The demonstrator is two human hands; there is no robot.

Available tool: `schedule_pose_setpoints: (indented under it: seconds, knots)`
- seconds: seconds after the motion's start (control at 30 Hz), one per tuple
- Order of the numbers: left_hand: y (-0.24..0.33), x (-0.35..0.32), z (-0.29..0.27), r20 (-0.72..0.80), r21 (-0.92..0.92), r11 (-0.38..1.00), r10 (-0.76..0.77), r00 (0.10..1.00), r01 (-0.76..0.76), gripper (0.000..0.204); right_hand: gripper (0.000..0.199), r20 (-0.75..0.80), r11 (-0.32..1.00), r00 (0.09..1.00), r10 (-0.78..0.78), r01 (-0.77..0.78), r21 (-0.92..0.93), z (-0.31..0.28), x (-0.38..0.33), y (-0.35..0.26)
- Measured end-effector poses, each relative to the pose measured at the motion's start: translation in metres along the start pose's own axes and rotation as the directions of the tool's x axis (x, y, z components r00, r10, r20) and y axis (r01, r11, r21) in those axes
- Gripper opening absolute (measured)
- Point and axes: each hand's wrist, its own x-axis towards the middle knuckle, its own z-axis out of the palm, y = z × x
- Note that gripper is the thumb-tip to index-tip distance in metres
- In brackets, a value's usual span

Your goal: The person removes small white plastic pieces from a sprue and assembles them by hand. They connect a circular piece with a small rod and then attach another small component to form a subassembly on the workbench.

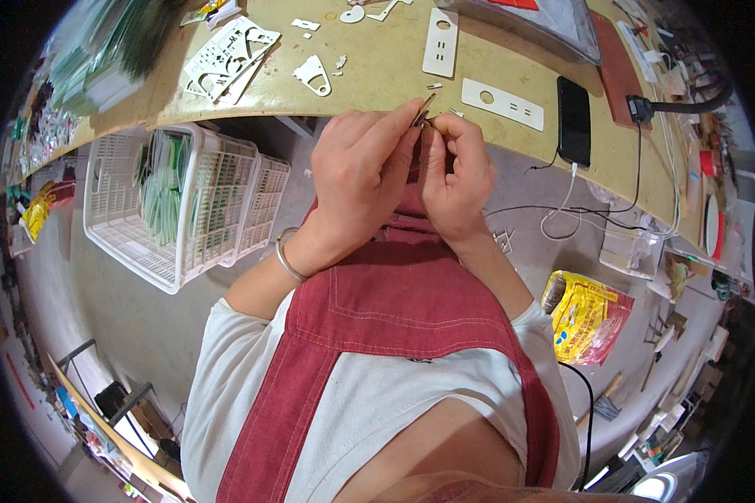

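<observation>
Both hands meet at the table's near edge, fingertips close together. My left hand (352,168) is closed, its thumb and forefinger pinching a small thin brownish piece (426,107) that points up and away. Against the lower end of that piece my right hand (457,172) is closed in a pinch too; the fingers hide most of it, so its kind cannot be made out. Just beyond lie tiny light bits (434,85), a white plate with a round hole and slots (440,54), and a similar white plate (502,104) to the right.
The yellowish table (369,80) carries a white triangular part (312,74), punched white sheets (226,60) and a black phone (574,121) on a white cable. White plastic baskets (180,268) stand below left. A yellow-red bag (587,318) and loose cables are at right.
</observation>
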Motion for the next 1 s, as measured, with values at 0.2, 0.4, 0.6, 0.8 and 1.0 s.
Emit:
schedule_pose_setpoints:
  seconds: [0.2,0.4,0.6,0.8,1.0]
  knots:
    - [-0.002,0.002,0.001,0.016,0.035,0.999,-0.01,1.0,0.009,0.026,0.015,0.008,0.999,1.0,-0.03,0.031,-0.034,0.002,0.001,0.005]
    - [0.0,0.003,0.0,0.022,0.056,0.998,-0.012,1.0,0.011,0.026,0.014,-0.021,1.0,1.0,-0.02,0.02,-0.005,0.006,-0.003,0.007]
    - [-0.007,0.004,-0.003,0.089,0.038,0.999,-0.032,0.996,0.029,0.028,0.007,0.096,0.983,0.987,0.131,-0.142,0.119,0.001,0.002,0.009]
    - [-0.034,0.023,-0.011,0.276,-0.418,0.861,-0.183,0.944,0.289,0.061,0.007,0.292,0.717,0.903,0.317,-0.429,0.549,-0.002,0.024,0.023]
    - [-0.059,0.033,0.009,0.44,-0.608,0.643,-0.216,0.872,0.466,0.061,0.008,0.475,0.443,0.772,0.423,-0.633,0.635,0.0,0.039,0.025]
